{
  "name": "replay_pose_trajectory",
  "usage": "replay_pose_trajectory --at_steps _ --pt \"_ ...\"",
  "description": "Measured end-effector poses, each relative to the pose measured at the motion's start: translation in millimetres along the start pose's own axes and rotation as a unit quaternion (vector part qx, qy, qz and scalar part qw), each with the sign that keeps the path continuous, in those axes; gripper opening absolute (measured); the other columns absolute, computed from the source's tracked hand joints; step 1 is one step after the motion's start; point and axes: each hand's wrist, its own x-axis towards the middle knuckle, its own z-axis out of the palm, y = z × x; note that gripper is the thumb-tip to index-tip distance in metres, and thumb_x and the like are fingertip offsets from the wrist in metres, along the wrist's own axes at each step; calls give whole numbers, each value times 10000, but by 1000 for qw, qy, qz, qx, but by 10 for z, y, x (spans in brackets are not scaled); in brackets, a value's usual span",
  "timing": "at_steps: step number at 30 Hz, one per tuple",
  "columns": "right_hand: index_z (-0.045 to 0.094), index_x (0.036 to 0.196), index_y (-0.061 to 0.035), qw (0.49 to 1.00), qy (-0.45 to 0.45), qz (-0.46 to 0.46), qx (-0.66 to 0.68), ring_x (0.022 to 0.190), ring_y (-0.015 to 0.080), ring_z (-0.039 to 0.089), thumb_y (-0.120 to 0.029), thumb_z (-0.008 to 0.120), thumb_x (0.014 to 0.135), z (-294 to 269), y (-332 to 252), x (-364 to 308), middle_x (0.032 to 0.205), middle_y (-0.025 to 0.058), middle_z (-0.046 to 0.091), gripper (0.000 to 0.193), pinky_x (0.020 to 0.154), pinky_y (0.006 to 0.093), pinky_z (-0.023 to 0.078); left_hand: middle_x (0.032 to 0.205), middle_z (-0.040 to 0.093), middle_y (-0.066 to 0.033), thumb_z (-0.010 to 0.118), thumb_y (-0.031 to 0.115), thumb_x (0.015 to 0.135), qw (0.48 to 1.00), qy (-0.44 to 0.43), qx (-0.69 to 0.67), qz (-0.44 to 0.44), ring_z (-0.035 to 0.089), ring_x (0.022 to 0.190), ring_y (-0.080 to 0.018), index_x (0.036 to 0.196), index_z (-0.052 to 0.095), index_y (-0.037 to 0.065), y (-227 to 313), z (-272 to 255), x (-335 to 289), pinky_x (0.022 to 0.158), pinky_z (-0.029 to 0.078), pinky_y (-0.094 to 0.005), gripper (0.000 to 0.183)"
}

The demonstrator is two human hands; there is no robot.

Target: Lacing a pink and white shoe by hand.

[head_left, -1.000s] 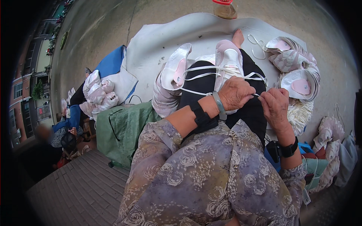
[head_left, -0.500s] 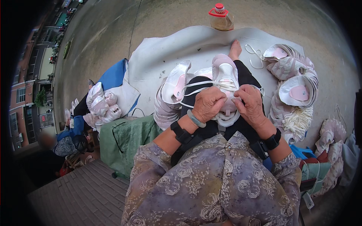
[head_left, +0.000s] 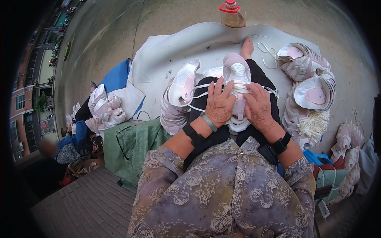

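Observation:
A pale pink and white shoe upper [head_left: 236, 70] lies across my lap, its toe pointing away from me. White shoelace [head_left: 202, 94] loops out from it to the left over my dark trousers, and more lace crosses its eyelet area. My left hand [head_left: 218, 104] rests on the left side of the upper with fingers spread over the lacing. On the opposite side my right hand [head_left: 259, 107] lies with its fingers extended, fingertips against the lacing. The tongue shows between the two hands. My palms hide part of the upper's sides.
Nested shoe uppers [head_left: 174, 113] stand left of my knees; another row of uppers [head_left: 307, 68] curves along the right, beside a bundle of white laces [head_left: 313, 126]. A white sheet [head_left: 156, 63], a red-capped bottle [head_left: 232, 16], a green sack [head_left: 133, 152] and a seated person [head_left: 73, 146] surround me.
Both hands have gone from pinching near the lacing to lying spread on the upper. The lace ends held up before have dropped lower. The view has shifted slightly.

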Motion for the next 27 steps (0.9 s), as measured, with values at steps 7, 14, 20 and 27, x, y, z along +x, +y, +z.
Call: replay_pose_trajectory --at_steps 7,14,20,27 --pt "559 880 -7 995 -19 -39 -85 1100 301 414 -118 626 587 -15 -5 40 1097 144 477 321 911 476 294 1213 437 -150 538 108 675 999 -37 -5 -23 338 1155 -392 766 587 59 10 24 8 934 258 -540 114" --pt "560 868 -24 999 17 -3 -41 1087 291 432 -78 604 615 39 33 19 1078 112 495 262 887 447 314 1240 415 -157 556 122 685 994 -65 -74 -37 316 1171 -398 784 595 72 4 40 144 932 247 -554 117" --pt "561 887 -46 999 28 21 -7 1068 282 450 -64 582 639 81 -8 -11 1072 108 497 249 875 417 324 1239 416 -160 556 122 695 990 -54 -123 -41 360 1142 -359 781 584 27 -70 124 51 909 297 -477 130" --pt "546 848 -45 999 -3 46 -4 1023 271 461 -66 568 682 147 -42 64 1068 119 487 168 838 411 332 1219 438 -168 547 117 708 994 -16 -81 -65 394 1123 -339 789 576 24 57 144 80 924 293 -464 127"
